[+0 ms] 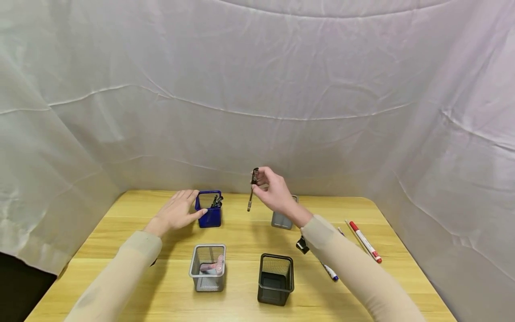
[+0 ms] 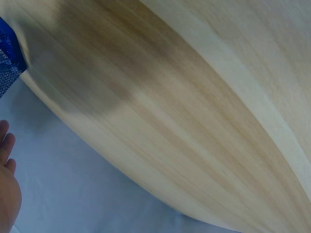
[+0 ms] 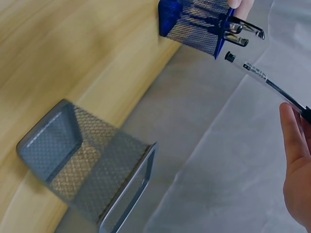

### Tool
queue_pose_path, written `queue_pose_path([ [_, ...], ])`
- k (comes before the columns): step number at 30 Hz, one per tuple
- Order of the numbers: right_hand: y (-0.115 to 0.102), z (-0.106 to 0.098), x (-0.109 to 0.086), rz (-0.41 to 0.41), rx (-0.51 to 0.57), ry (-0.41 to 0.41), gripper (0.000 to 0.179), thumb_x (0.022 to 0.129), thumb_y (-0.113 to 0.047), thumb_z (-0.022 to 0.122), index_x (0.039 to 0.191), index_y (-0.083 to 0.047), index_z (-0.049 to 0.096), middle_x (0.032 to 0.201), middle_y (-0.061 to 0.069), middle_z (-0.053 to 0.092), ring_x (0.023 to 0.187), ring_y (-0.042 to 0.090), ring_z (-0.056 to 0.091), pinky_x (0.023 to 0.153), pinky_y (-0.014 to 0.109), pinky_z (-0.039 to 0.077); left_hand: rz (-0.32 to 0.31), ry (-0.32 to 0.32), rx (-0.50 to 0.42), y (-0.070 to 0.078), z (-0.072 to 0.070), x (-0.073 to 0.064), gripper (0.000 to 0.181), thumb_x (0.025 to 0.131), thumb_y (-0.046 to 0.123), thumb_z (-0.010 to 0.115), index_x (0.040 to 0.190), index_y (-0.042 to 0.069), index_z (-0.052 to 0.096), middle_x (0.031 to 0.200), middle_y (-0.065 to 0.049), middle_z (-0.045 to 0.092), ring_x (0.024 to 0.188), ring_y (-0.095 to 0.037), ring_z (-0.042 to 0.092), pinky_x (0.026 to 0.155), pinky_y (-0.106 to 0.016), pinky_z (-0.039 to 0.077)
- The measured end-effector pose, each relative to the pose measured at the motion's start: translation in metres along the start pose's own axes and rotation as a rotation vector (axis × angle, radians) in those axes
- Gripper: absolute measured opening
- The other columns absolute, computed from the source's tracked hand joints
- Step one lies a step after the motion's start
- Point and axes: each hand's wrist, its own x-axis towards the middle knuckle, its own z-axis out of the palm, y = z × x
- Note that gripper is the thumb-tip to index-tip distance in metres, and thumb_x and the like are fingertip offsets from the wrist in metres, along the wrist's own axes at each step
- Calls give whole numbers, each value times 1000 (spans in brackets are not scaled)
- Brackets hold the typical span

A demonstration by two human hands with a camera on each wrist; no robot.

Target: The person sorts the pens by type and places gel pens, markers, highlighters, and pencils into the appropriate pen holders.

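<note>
My right hand (image 1: pixel 273 190) pinches a pen (image 1: pixel 252 192) with a clear barrel and black cap by its capped end, its other end pointing down. In the right wrist view the pen (image 3: pixel 267 81) points toward the rim of a blue mesh pen holder (image 3: pixel 199 29), short of it. Several black-clipped pens stand in that blue holder (image 1: pixel 210 218). My left hand (image 1: pixel 177 212) is at the holder's left side, fingers straight, thumb reaching across the front and fingertips at the back corner. The left wrist view catches only part of the left hand (image 2: pixel 8 184) and the holder's edge (image 2: pixel 8 58).
A grey mesh holder (image 1: pixel 281 221) stands behind my right wrist. Nearer are a silver mesh holder (image 1: pixel 207 284) with pink items inside and a black mesh holder (image 1: pixel 273 297). Right of them lie a red-capped marker (image 1: pixel 365 241), a thin pencil-like stick (image 1: pixel 357 233) and a blue-tipped marker (image 1: pixel 331 272).
</note>
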Motion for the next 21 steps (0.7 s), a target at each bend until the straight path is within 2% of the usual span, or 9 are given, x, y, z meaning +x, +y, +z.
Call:
queue_pose_path([
  [6, -9, 12, 6, 21, 37, -31, 32, 100, -8, 67, 130, -2, 55, 114, 12, 66, 101, 24, 69, 81, 32, 63, 0, 5, 0, -1, 0, -1, 96, 103, 67, 45, 158, -10, 30, 162, -31, 33, 150, -50, 30, 126, -61, 18],
  [16, -23, 39, 18, -1, 152, -58, 26, 98, -3, 68, 122, -4, 57, 110, 11, 67, 96, 21, 70, 80, 26, 62, 5, 18, 8, -2, 0, 0, 95, 102, 67, 45, 157, -10, 32, 161, -31, 35, 149, -50, 32, 126, -61, 19],
  [21, -25, 49, 25, -5, 195, -44, 27, 97, -1, 68, 121, -3, 58, 112, 13, 66, 96, 22, 71, 81, 26, 63, 9, 39, 17, -1, 0, 1, 94, 102, 66, 47, 156, -10, 35, 159, -31, 38, 148, -50, 34, 125, -61, 22],
])
